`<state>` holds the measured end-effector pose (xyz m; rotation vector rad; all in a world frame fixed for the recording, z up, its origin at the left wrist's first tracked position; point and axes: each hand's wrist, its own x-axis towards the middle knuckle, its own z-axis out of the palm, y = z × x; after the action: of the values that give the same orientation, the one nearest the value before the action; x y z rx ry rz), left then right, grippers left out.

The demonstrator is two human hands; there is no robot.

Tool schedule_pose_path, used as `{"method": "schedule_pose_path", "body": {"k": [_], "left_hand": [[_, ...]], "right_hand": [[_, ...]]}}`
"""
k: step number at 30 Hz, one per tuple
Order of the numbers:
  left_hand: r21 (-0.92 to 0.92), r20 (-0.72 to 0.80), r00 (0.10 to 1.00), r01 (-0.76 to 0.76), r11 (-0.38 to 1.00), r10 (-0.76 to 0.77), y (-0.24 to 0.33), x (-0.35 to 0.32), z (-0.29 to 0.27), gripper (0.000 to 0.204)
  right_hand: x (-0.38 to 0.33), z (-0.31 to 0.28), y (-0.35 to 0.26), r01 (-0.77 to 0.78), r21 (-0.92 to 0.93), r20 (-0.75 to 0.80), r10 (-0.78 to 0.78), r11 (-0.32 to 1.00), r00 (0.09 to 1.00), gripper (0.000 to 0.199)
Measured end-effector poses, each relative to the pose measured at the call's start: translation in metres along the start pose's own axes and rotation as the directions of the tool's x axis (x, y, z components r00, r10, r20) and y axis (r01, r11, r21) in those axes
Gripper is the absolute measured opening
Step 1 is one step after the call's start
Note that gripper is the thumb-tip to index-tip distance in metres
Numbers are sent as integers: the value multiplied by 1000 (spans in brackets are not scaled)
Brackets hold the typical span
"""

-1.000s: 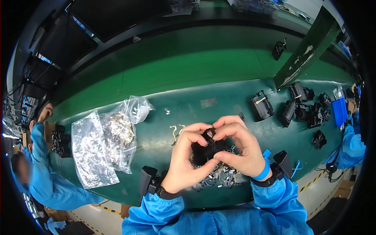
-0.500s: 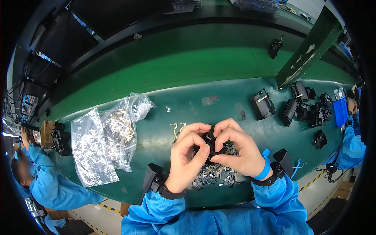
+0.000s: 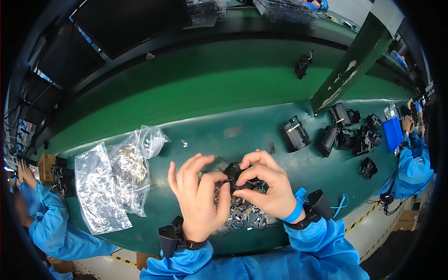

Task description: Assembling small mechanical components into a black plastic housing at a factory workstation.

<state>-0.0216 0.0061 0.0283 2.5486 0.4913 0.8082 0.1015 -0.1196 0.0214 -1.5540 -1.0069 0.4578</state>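
A small black part (image 3: 235,176) sits pinched above a pile of metal clips (image 3: 245,215).

One head-worn fisheye camera looks steeply down from close above the green workbench (image 3: 196,140). It faces forward across the bench, bending straight edges near its rim.

Your sleeves (image 3: 322,254): bright blue. Wrist straps (image 3: 173,237): black; band (image 3: 296,212) on your right wrist: lighter blue. Part (image 3: 237,176) between your fingers: black. Heap of small pieces (image 3: 242,215) under your hands: grey, silvery. Table (image 3: 224,135): dark green, glossy; shelf (image 3: 205,79) behind: brighter green. Bags (image 3: 98,186): clear, silvery contents. Parts at your right (image 3: 295,134): black. Tray (image 3: 393,133): blue. Table edge tape (image 3: 368,224): yellow-black stripes.
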Motion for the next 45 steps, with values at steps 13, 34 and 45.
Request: {"method": "schedule_pose_path", "body": {"k": [13, 34, 45], "left_hand": [[-650, 72, 958, 257, 716, -279, -8, -1, 12, 16], [-791, 324, 897, 431, 433, -300, -11, -3, 11, 6], [-780, 360, 893, 447, 438, -271, -14, -2, 8, 9]], "right_hand": [[-1, -1, 0, 60, -14, -117, -61, 998, 991, 23], [-1, 0, 3, 99, -90, -87, -107, 991, 990, 32], [-3, -4, 6, 136, -111, -39, -141, 984, 989, 29]]}}
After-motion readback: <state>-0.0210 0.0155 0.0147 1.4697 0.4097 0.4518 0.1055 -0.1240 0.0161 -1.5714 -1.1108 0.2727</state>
